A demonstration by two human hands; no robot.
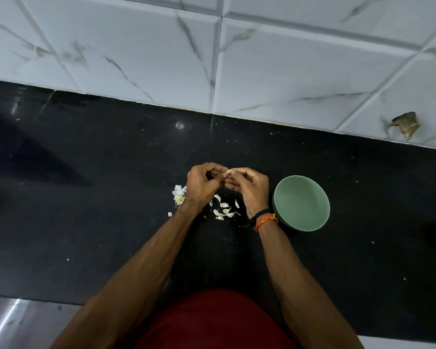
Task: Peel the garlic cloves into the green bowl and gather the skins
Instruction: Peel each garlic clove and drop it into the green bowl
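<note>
We see the left hand (202, 183) and right hand (248, 188) curled fingertip to fingertip, pinching one pale garlic clove (228, 171) above papery skins (223, 209), beside the smooth round green bowl (301, 203).

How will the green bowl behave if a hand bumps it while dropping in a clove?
The green bowl looks empty, so it is probably light and may slide on the glossy black counter. Its low, wide shape suggests it would skid rather than tip. It sits close beside the right hand, so a knock seems possible.

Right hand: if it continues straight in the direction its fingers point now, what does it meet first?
The right hand points left, so it likely meets the left hand first; both pinch one garlic clove.
</note>
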